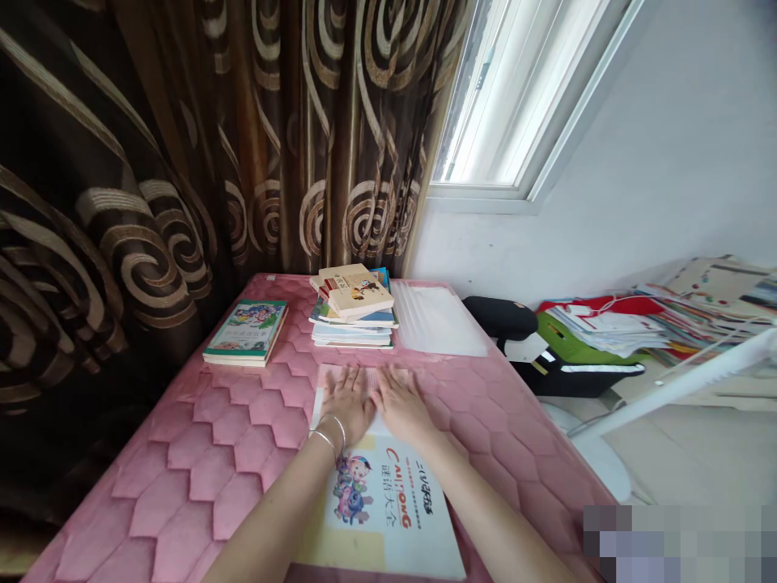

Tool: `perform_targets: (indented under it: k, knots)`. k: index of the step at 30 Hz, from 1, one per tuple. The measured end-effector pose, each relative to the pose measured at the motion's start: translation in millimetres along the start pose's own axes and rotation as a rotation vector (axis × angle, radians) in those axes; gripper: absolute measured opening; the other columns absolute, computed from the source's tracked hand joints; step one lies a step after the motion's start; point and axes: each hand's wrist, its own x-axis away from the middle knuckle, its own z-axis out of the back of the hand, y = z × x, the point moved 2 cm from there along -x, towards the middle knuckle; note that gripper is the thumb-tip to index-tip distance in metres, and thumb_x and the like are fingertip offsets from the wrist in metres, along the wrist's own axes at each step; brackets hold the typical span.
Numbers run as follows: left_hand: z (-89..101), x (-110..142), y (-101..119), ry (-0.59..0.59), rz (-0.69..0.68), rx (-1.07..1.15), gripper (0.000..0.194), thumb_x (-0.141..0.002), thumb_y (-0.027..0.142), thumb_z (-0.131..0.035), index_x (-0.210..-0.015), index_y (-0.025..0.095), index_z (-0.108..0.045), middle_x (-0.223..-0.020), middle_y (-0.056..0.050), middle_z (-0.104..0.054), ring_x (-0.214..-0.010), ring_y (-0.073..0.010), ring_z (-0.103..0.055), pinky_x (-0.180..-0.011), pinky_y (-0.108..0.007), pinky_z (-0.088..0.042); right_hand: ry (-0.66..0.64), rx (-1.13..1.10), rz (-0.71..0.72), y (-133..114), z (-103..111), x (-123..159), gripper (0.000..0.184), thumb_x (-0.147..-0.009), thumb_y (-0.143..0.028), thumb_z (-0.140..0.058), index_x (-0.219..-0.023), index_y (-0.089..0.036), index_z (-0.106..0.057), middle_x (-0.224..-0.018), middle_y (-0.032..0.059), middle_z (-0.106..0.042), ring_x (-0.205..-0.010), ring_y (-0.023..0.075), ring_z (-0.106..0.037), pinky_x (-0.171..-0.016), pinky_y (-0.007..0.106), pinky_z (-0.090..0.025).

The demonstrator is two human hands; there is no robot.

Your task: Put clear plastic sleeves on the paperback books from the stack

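Observation:
A pale printed book cover (418,538) with cartoon figures and red lettering lies spread on the pink quilted surface in front of me; whether pages lie under it I cannot tell. My left hand (349,405), with thin bangles on the wrist, rests flat on its far part, fingers stretched out. Beside it my right hand (401,403) lies flat on the same part, fingers extended and thumb near the left hand. Neither hand grips anything. Just beyond the hands stands a stack of books (355,332), topped by a beige book (359,291).
A green-edged book (248,330) lies at the left on the pink padded surface (188,478). Clear plastic sheets (440,316) lie at the far right. Past the right edge are a white lamp (685,380) and piles of papers (613,328). A patterned curtain (273,146) hangs behind.

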Motion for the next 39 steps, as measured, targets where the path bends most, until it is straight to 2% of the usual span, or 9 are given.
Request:
perform_targets:
  k: [3, 6, 13, 20, 24, 27, 30, 33, 39]
  knots:
    - [0.3, -1, 0, -0.031, -0.012, -0.03, 0.063, -0.089, 0.037, -0.02, -0.148, 0.015, -0.012, -0.155, -0.004, -0.014, -0.143, -0.0237, -0.004, -0.113, -0.056, 0.001, -0.047, -0.113, 0.1, -14, -3, -7, 0.057, -0.097, -0.041, -0.013, -0.146, -0.015, -0.024, -0.15, 0.0065, -0.029, -0.141, 0.0212, -0.016, -0.114, 0.045, -0.01]
    - [2.3, -1, 0, -0.044, -0.019, -0.024, 0.064, -0.088, 0.035, -0.023, -0.148, 0.015, -0.012, -0.155, -0.004, -0.013, -0.143, -0.0239, -0.004, -0.113, -0.056, 0.0, -0.051, -0.109, 0.107, -18, -4, -9, 0.058, -0.097, -0.043, -0.011, -0.146, -0.015, -0.024, -0.15, 0.0068, -0.028, -0.141, 0.0223, -0.017, -0.114, 0.049, -0.008]
    - [4.0, 0, -1, 0.011, 0.031, 0.009, 0.064, -0.089, 0.038, -0.019, -0.148, 0.013, -0.013, -0.154, -0.004, -0.019, -0.143, -0.0205, -0.008, -0.115, -0.052, 0.001, -0.027, -0.022, -0.099, 11, -3, 3, 0.07, -0.094, -0.051, -0.012, -0.145, -0.005, -0.023, -0.152, 0.0129, -0.022, -0.141, 0.0227, -0.016, -0.114, 0.047, -0.01]
    - [17.0, 8, -26, 0.039, 0.241, -0.016, 0.065, -0.087, 0.033, -0.023, -0.148, 0.012, -0.011, -0.154, -0.005, -0.018, -0.142, -0.024, -0.012, -0.112, -0.058, 0.003, -0.054, -0.055, -0.154, 26, -1, 8, 0.066, -0.095, -0.049, -0.011, -0.147, -0.009, -0.018, -0.153, 0.0084, -0.02, -0.142, 0.0193, -0.015, -0.114, 0.045, -0.01]
    - [24.6, 26, -47, 0.046, 0.321, -0.064, 0.059, -0.088, 0.03, -0.023, -0.146, 0.019, -0.021, -0.153, -0.003, -0.024, -0.142, -0.0254, -0.013, -0.11, -0.063, 0.001, -0.043, -0.073, -0.147, 26, -1, 8, 0.064, -0.095, -0.048, -0.012, -0.146, -0.01, -0.022, -0.153, 0.0073, -0.02, -0.142, 0.0182, -0.014, -0.114, 0.043, -0.008]
    - [22.1, 41, -44, 0.056, 0.366, -0.153, 0.058, -0.087, 0.023, -0.026, -0.144, 0.018, -0.028, -0.153, -0.007, -0.024, -0.142, -0.0268, -0.012, -0.111, -0.061, -0.005, -0.039, -0.075, -0.137, 26, -1, 7, 0.063, -0.095, -0.047, -0.013, -0.145, -0.012, -0.025, -0.152, 0.0066, -0.022, -0.142, 0.0181, -0.015, -0.114, 0.044, -0.009]
    - [13.7, 51, -24, 0.039, 0.209, -0.17, 0.057, -0.087, 0.019, -0.027, -0.143, 0.013, -0.031, -0.153, -0.009, -0.022, -0.142, -0.0246, -0.015, -0.114, -0.05, -0.013, -0.035, -0.056, -0.133, 25, -1, 7, 0.062, -0.095, -0.047, -0.014, -0.145, -0.013, -0.027, -0.152, 0.0062, -0.023, -0.142, 0.0182, -0.015, -0.114, 0.044, -0.01]
    - [6.9, 55, -4, 0.059, 0.029, -0.123, 0.056, -0.09, 0.028, -0.024, -0.143, 0.011, -0.031, -0.154, -0.007, -0.02, -0.142, -0.0227, -0.015, -0.116, -0.043, -0.014, -0.046, -0.027, -0.137, 25, -2, 9, 0.061, -0.095, -0.046, -0.016, -0.145, -0.013, -0.026, -0.153, 0.0062, -0.022, -0.142, 0.0182, -0.014, -0.114, 0.043, -0.011]
    - [0.6, 50, 0, 0.038, 0.059, -0.045, 0.061, -0.092, 0.039, -0.019, -0.145, 0.009, -0.024, -0.154, -0.008, -0.015, -0.142, -0.0236, -0.013, -0.116, -0.045, -0.011, -0.098, 0.013, -0.162, 18, 9, 1, 0.057, -0.094, -0.043, -0.029, -0.141, -0.01, -0.035, -0.151, 0.0127, -0.026, -0.14, 0.0247, -0.019, -0.11, 0.046, -0.017]
